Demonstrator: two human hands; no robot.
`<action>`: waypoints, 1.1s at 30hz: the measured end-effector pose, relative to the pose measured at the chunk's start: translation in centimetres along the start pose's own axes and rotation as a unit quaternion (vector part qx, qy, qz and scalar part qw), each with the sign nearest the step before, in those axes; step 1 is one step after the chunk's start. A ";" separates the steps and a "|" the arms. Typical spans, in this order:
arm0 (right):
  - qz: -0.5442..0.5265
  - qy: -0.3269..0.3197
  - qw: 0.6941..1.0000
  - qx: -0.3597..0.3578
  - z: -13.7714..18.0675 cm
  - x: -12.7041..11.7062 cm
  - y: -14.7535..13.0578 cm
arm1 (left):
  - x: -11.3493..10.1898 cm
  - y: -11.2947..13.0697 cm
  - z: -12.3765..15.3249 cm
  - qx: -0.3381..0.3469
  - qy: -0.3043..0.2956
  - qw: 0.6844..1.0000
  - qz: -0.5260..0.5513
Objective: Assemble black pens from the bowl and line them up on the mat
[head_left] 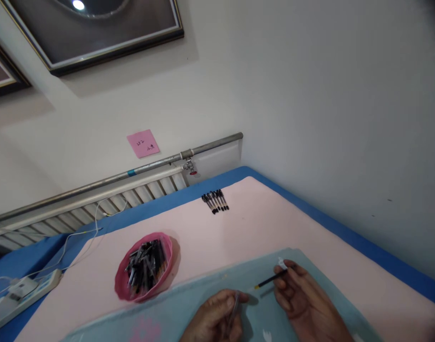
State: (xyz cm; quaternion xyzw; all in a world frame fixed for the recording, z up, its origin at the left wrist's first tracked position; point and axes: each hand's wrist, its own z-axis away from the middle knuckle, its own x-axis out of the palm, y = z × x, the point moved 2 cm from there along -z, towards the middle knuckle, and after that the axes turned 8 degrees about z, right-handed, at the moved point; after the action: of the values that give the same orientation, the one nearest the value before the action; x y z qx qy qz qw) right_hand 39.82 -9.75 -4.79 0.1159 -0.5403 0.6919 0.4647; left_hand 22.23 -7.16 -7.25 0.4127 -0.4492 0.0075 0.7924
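Observation:
Over the light blue mat [189, 304], my left hand [215, 313] has its fingers closed around a translucent pen barrel [233, 312], which tilts upward. To its right, my right hand [306, 301] pinches a dark ink refill [272, 279] near one end. The refill's yellowish collar and pale tip point left, toward the barrel, with a gap between the two. A small whitish piece [282, 263] shows by my right fingertips; I cannot tell what it is. A pink basket [118, 280] left of my hands holds a heap of pen parts [146, 268].
Several black-capped pens [215, 201] lie side by side on the pale pink table cover [260, 218]. At the left edge are a power strip [42, 285] and white cables [96, 221]. Behind the table run a radiator [146, 192] and a metal pipe [217, 144]. A wall stands close on the right.

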 end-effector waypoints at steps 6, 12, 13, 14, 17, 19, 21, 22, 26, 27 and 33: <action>0.013 -0.009 1.000 -0.010 0.3 0.2 0.9 | 0.4 0.1 0.9 -0.050 0.027 0.998 0.034; 0.015 -0.011 1.000 -0.008 0.6 0.3 0.9 | 0.4 0.2 1.2 -0.069 0.007 0.997 0.037; 0.016 -0.010 1.000 -0.006 0.6 0.3 0.8 | 0.4 0.1 1.2 -0.070 0.007 0.997 0.038; 0.016 -0.010 1.000 -0.005 0.6 0.3 0.8 | 0.4 0.1 1.2 -0.070 0.007 0.997 0.039; 0.014 -0.010 1.000 -0.003 0.7 0.3 0.8 | 0.5 0.1 1.2 -0.068 0.005 0.997 0.042; 0.012 -0.008 1.000 -0.002 0.7 0.3 0.8 | 0.6 0.1 1.2 -0.067 0.003 0.997 0.044; 0.011 -0.009 1.000 0.001 0.7 0.3 0.8 | 0.7 0.1 1.2 -0.065 -0.002 0.997 0.043; 0.011 -0.010 1.000 0.001 0.8 0.3 0.7 | 0.7 0.1 1.2 -0.065 -0.005 0.997 0.043; 0.015 -0.015 1.000 -0.001 0.9 0.3 0.6 | 0.8 0.2 1.2 -0.059 -0.015 0.997 0.039; 0.016 -0.016 1.000 -0.003 0.9 0.3 0.5 | 0.8 0.2 1.2 -0.058 -0.018 0.997 0.039; 0.025 -0.020 0.999 -0.017 1.0 0.4 0.5 | 0.7 0.2 1.3 -0.065 -0.011 0.997 0.037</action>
State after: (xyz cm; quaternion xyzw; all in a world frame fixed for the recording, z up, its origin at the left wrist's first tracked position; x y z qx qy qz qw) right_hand 38.86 -10.38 -4.42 0.1081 -0.5638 0.6915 0.4386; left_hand 21.69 -8.12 -6.35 0.3432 -0.4726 0.0027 0.8117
